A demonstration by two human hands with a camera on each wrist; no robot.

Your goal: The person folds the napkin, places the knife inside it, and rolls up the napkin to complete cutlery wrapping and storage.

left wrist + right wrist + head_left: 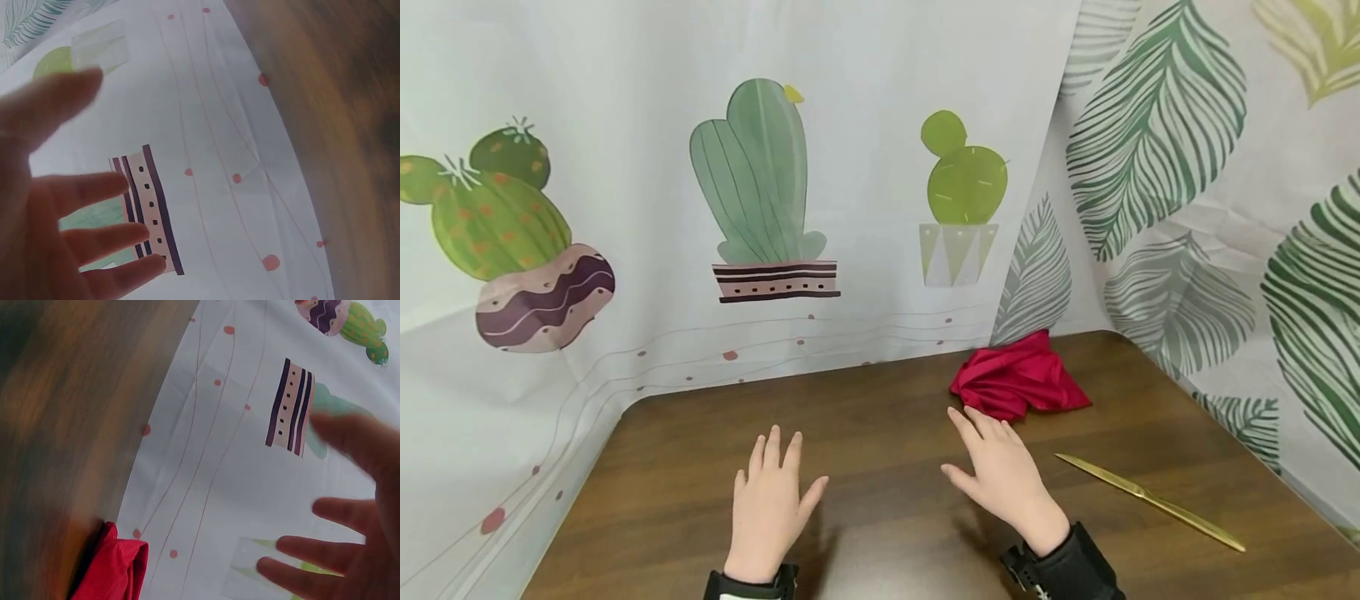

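Note:
Above the left part of the table, my left hand (767,507) holds nothing, its fingers spread and thumb out to the side. My right hand (1002,477) is likewise bare, fingers extended, between a red cloth (1021,377) and a gold table knife (1142,493). The cloth lies crumpled near the back edge, just beyond my right fingertips in the head view. To the right of that hand, the knife rests flat at a slant, its blade end toward the cloth. In the right wrist view, part of the red cloth (119,565) shows at the bottom.
A brown wooden table (880,467) with rounded back corners fills the lower view. Behind it hangs a white curtain (872,150) printed with potted cacti. Another curtain (1217,208) with leaf prints hangs along the right side. A black band (1063,567) circles my right wrist.

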